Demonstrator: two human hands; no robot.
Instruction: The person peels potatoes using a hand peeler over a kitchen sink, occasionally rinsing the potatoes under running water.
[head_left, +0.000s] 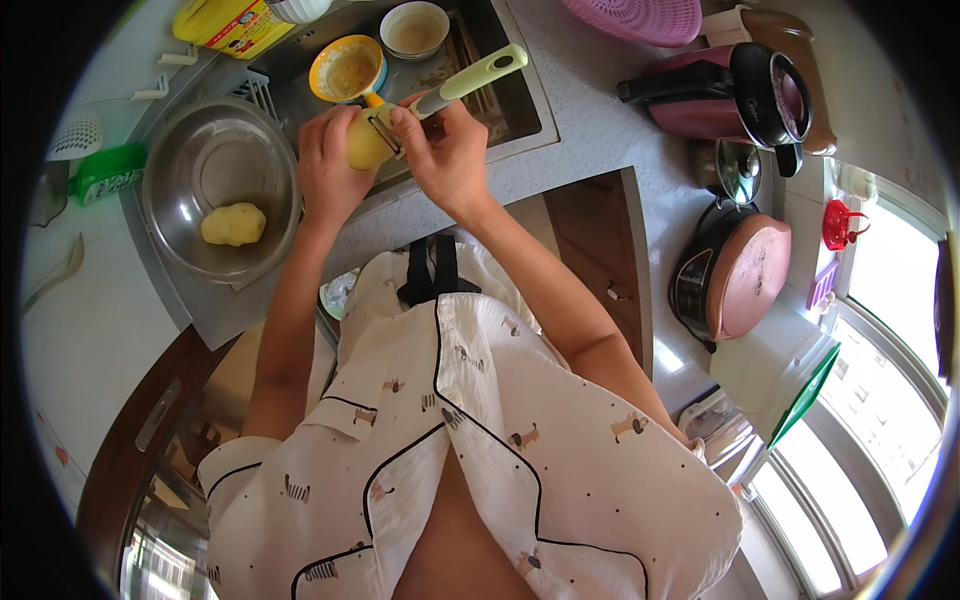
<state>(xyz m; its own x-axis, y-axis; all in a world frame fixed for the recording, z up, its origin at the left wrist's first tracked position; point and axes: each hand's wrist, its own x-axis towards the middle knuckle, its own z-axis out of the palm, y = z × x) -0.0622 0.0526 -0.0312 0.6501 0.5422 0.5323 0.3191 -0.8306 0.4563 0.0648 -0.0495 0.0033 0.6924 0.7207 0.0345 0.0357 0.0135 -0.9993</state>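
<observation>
My left hand (328, 160) is closed around a yellow peeled potato (368, 142) held over the sink's front edge. In my right hand (445, 150) is a peeler (468, 82) with a light green handle, which points up and to the right. Its metal blade lies against the potato's right side, and my right thumb rests close to the blade. A second peeled potato (234, 224) lies in the large steel bowl (170, 180) left of my hands.
The sink (545, 110) holds a yellow-rimmed bowl (347, 68) and a white bowl (414, 30). On the right counter are a pink basket (640, 18), a purple kettle (690, 95), a glass-lidded pot (735, 170) and a pink-topped round appliance (750, 275). A yellow jug (225, 25) stands at the back left.
</observation>
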